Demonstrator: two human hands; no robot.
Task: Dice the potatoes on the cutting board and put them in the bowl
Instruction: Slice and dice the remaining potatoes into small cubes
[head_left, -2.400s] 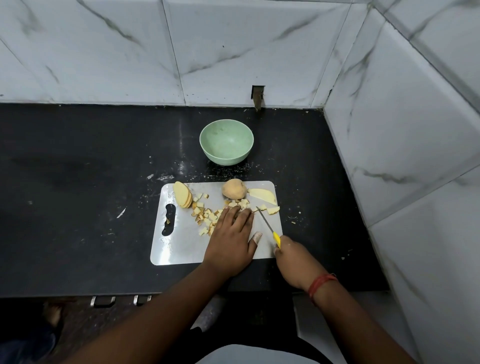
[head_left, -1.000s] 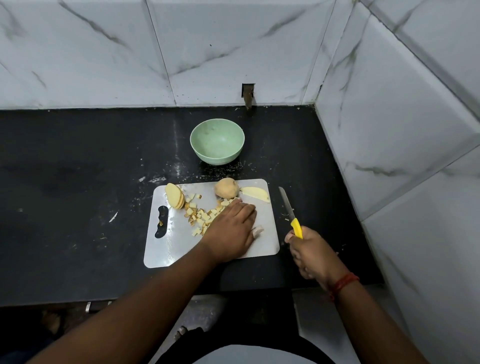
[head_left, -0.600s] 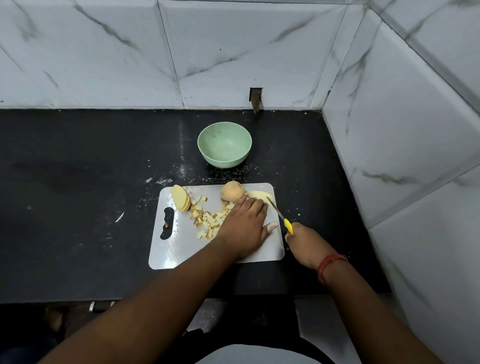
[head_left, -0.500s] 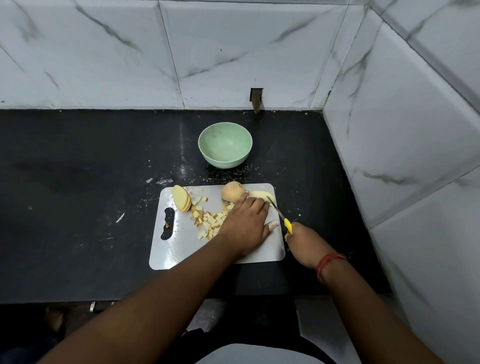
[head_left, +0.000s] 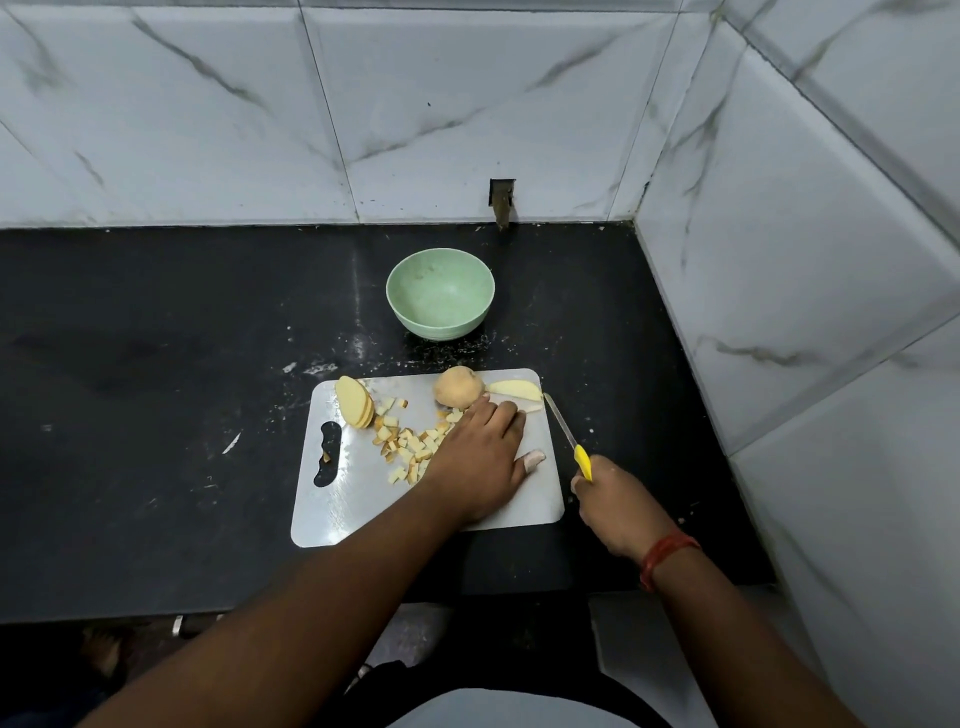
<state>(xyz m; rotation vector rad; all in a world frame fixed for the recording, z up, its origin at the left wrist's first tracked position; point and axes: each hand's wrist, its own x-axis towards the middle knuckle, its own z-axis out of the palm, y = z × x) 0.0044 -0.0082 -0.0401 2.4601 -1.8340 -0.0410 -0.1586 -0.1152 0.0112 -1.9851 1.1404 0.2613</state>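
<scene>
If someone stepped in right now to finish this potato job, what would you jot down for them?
Left hand: flat on the cutting board, fingers straight, beside the diced pieces.
Right hand: grips the yellow-handled knife, blade at the board's right edge.
On the board: stacked slices far left, a potato chunk at the far edge, a wedge right of it.
Green bowl: beyond the board, no potato in it.
Done: some dicing. Left: dice the slices, chunk and wedge, then move everything into the bowl.
</scene>
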